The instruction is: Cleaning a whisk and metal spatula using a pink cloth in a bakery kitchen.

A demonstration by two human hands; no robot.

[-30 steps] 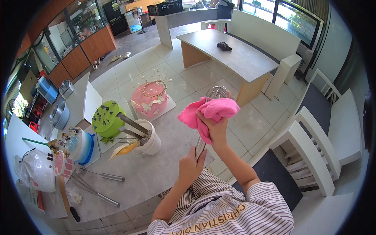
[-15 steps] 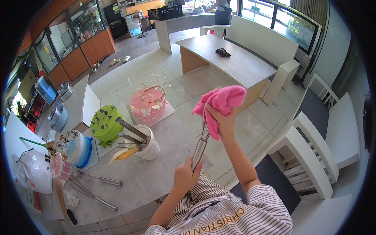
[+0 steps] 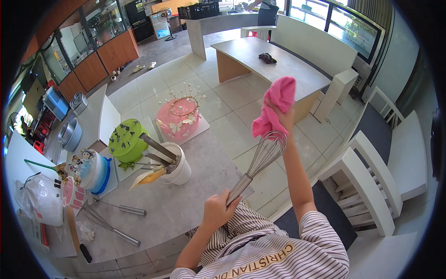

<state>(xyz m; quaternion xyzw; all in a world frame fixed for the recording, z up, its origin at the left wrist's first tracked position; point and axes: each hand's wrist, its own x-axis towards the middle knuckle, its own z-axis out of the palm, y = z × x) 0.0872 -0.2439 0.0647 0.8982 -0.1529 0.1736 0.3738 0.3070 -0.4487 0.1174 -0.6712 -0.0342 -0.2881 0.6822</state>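
The whisk (image 3: 261, 160) is held up in the air above the worktop's (image 3: 186, 211) near edge, tilted, with its wire head up and to the right and its metal handle down and to the left. The left hand (image 3: 217, 210) has the handle in a closed fist, fingers wrapped fully round it, the forearm coming up from the lower edge. The right hand (image 3: 283, 116) is raised higher, arm nearly straight and reaching up past the whisk head. Its fingers are bunched shut on a pink cloth (image 3: 277, 106), which hangs down and touches the top of the wires.

One whisk and one cloth are in hand. On the worktop stand three decorated cakes: a pink cake (image 3: 179, 120) with a wire crown, a green cake (image 3: 126, 140) just left of it, and a blue and white cake (image 3: 93, 168) further left. A white tub (image 3: 179, 168) sits between the green cake and the whisk, with a few tools sticking out of it. Two long metal tools (image 3: 116, 218) lie flat near the worktop's left front. A clear bag (image 3: 39, 201) rests at the far left.

Beyond, a long table (image 3: 260, 69) stands on the tiled floor (image 3: 153, 83), and one white chair (image 3: 367, 186) is to the right.
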